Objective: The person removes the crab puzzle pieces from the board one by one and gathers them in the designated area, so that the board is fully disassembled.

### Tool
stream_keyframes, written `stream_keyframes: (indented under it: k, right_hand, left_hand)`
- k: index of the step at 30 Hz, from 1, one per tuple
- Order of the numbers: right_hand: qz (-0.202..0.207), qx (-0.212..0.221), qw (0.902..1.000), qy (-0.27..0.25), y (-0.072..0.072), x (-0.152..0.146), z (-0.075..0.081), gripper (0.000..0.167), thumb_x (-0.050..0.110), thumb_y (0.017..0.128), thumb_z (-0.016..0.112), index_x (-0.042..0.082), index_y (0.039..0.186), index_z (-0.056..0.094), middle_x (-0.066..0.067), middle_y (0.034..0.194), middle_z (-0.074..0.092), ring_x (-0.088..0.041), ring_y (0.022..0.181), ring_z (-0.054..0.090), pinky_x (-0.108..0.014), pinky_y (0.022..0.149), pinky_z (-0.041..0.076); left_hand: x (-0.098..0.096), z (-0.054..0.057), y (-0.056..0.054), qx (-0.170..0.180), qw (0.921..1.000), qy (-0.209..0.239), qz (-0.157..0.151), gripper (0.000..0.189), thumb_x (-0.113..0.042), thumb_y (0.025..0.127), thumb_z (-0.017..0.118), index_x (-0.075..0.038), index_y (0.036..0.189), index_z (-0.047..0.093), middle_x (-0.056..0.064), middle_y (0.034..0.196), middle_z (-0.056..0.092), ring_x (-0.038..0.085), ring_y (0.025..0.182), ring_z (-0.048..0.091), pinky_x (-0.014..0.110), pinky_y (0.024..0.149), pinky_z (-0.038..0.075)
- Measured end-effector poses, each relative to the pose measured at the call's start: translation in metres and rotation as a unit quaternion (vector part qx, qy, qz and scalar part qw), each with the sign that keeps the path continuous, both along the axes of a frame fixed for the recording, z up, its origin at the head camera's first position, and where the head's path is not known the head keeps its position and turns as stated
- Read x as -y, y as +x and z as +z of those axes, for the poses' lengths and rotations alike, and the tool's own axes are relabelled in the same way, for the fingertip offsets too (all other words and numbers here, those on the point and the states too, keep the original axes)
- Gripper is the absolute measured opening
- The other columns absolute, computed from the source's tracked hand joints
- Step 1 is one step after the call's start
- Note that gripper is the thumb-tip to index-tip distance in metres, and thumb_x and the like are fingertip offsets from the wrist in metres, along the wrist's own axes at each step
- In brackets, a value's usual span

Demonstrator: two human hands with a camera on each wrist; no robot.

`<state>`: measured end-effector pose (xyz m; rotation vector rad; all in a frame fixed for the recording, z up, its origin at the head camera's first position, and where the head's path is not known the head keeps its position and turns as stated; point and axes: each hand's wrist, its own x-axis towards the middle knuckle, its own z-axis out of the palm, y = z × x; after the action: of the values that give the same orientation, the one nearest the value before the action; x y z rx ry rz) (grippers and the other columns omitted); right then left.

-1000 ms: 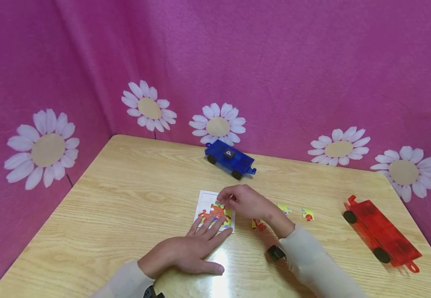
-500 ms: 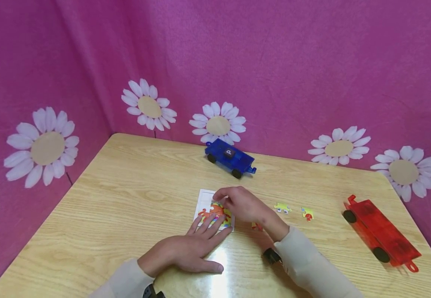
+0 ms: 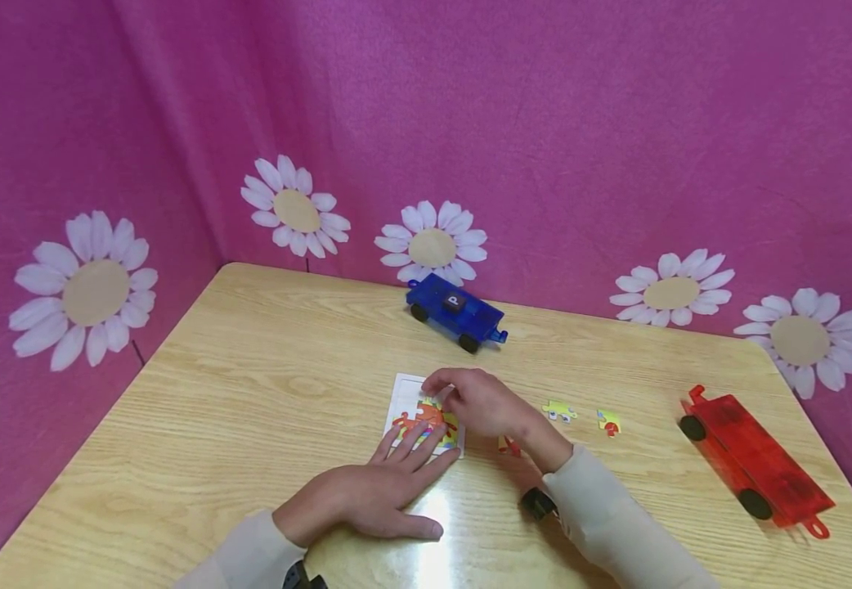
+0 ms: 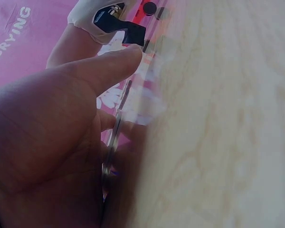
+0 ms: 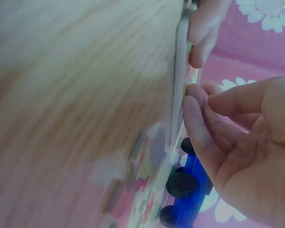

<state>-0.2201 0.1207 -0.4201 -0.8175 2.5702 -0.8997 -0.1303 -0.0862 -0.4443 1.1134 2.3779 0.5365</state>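
A small white-framed jigsaw puzzle [image 3: 401,397] lies on the table with part of an orange crab picture in it. My left hand [image 3: 374,495] rests flat with fingers spread over its lower part, covering some of the picture. At the top of the crab, the bent fingers and thumb of my right hand [image 3: 481,402] meet at a yellow-green puzzle piece [image 3: 430,403], mostly hidden under them. In the right wrist view, the fingertips of that hand [image 5: 251,147] touch the puzzle's surface. Loose beside my right forearm lie a red-and-yellow piece [image 3: 509,446] and two yellow ones [image 3: 559,411].
Behind the puzzle stands a blue toy wagon [image 3: 455,309] with a dark block marked P. A red toy wagon [image 3: 757,458] stands at the right side of the wooden table [image 3: 271,360]. A pink flowered cloth [image 3: 544,147] hangs around the table.
My right hand has shifted slightly left over the puzzle in the first half second, then stayed nearly still. The left hand has not moved.
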Motion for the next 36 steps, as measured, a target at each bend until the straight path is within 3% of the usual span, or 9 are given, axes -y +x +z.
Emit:
stream_keyframes:
  k: [7, 12, 22, 36]
  right_hand:
    - [0.017, 0.005, 0.9997, -0.017, -0.003, -0.001, 0.0, 0.028, -0.006, 0.099, 0.055, 0.005, 0.118, 0.073, -0.004, 0.109, 0.073, -0.016, 0.098, 0.067, -0.042, 0.094, 0.053]
    - [0.006, 0.02, 0.999, -0.039, -0.003, -0.001, -0.001, 0.024, -0.004, 0.099, 0.056, 0.003, 0.114, 0.074, -0.004, 0.105, 0.073, -0.015, 0.093, 0.065, -0.039, 0.09, 0.053]
    - [-0.001, 0.041, 0.9968, -0.068, -0.013, 0.005, 0.0, 0.016, 0.001, 0.1, 0.06, 0.006, 0.104, 0.075, -0.002, 0.089, 0.07, -0.014, 0.076, 0.061, -0.029, 0.07, 0.054]
    - [-0.019, 0.061, 0.9968, -0.048, -0.019, 0.003, 0.004, 0.014, -0.001, 0.099, 0.062, 0.005, 0.098, 0.076, -0.001, 0.084, 0.069, -0.016, 0.073, 0.062, -0.029, 0.069, 0.055]
  left_hand:
    - [0.001, 0.0, -0.001, 0.012, 0.9999, 0.006, -0.002, 0.088, -0.059, 0.102, 0.051, -0.016, 0.167, 0.011, 0.011, 0.171, -0.011, 0.032, 0.154, -0.016, 0.054, 0.12, -0.011]
    - [0.001, -0.001, -0.001, 0.017, 0.9998, 0.008, -0.004, 0.087, -0.059, 0.103, 0.051, -0.017, 0.167, 0.01, 0.01, 0.171, -0.012, 0.031, 0.154, -0.017, 0.054, 0.12, -0.012]
    - [0.0, -0.001, 0.0, 0.002, 1.0, 0.003, -0.001, 0.089, -0.06, 0.102, 0.051, -0.016, 0.167, 0.01, 0.012, 0.171, -0.01, 0.032, 0.154, -0.016, 0.054, 0.12, -0.011]
    - [0.001, 0.0, -0.001, 0.01, 0.9999, 0.003, -0.005, 0.09, -0.06, 0.102, 0.051, -0.017, 0.167, 0.007, 0.01, 0.171, -0.013, 0.032, 0.154, -0.017, 0.055, 0.12, -0.01]
